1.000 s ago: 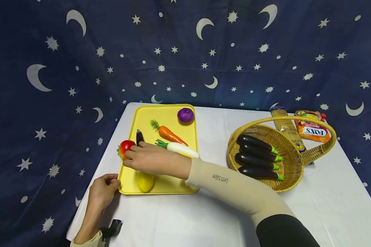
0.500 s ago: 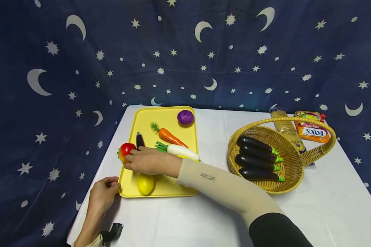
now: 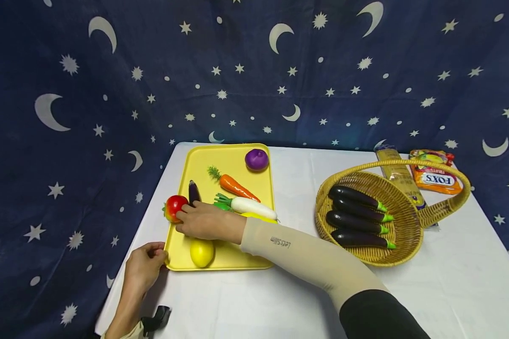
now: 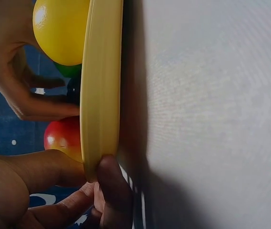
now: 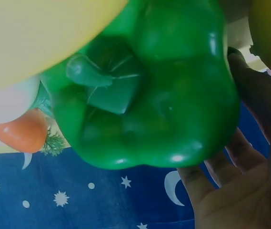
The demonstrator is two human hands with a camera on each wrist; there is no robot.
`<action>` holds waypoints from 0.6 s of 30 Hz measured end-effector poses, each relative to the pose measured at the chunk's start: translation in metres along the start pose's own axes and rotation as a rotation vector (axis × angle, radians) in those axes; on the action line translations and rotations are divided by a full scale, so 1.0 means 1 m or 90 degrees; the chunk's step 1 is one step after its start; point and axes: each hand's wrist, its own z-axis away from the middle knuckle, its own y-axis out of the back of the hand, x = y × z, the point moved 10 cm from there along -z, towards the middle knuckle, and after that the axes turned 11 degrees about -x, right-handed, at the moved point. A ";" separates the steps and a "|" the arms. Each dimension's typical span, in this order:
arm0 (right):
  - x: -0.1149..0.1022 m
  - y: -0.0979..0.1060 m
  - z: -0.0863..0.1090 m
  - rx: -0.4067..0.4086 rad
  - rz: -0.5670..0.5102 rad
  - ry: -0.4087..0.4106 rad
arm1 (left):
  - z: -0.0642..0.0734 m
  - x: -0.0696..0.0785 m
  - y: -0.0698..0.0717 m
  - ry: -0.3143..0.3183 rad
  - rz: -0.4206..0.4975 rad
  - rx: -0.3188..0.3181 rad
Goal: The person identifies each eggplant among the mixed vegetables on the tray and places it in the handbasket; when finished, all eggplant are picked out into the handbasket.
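Note:
My left hand (image 3: 143,266) pinches the near left corner of the yellow tray (image 4: 102,86), thumb on one side and fingers on the other. Over the tray's left half, my right hand (image 3: 208,220) has its fingers curled about the lower end of a small dark eggplant (image 3: 193,192). In the left wrist view the eggplant (image 4: 73,88) shows between thumb and fingers. A round red-and-yellow fruit (image 3: 175,208) lies just left of the fingertips. Close to the palm is a green bell pepper (image 5: 168,105), mostly hidden from the head view. A lemon (image 3: 202,253) lies nearer the body.
The tray also bears a carrot (image 3: 237,187), a white radish (image 3: 252,207) and a purple onion (image 3: 256,160). Rightward, a handled wicker basket (image 3: 411,245) holds several larger eggplants (image 3: 358,221). Behind it lie an orange packet (image 3: 439,179) and a long clear-wrapped packet (image 3: 400,181).
My right forearm has shifted slightly left and toward the body, while its fingers stay at the eggplant. The left hand keeps its place at the tray corner.

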 end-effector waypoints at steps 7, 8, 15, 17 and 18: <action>-0.005 -0.003 -0.005 -0.001 0.050 0.002 | 0.000 0.002 -0.001 0.001 0.002 -0.003; -0.005 -0.004 -0.006 -0.004 0.062 0.004 | 0.000 0.002 -0.002 0.000 0.002 -0.003; -0.012 -0.005 -0.008 -0.009 0.110 0.018 | 0.000 0.001 -0.001 -0.003 0.006 0.001; -0.012 -0.003 -0.007 -0.003 0.109 0.019 | 0.000 0.001 -0.001 -0.004 0.005 0.001; -0.012 -0.003 -0.006 0.001 0.107 0.020 | 0.000 0.001 0.000 -0.005 0.003 0.002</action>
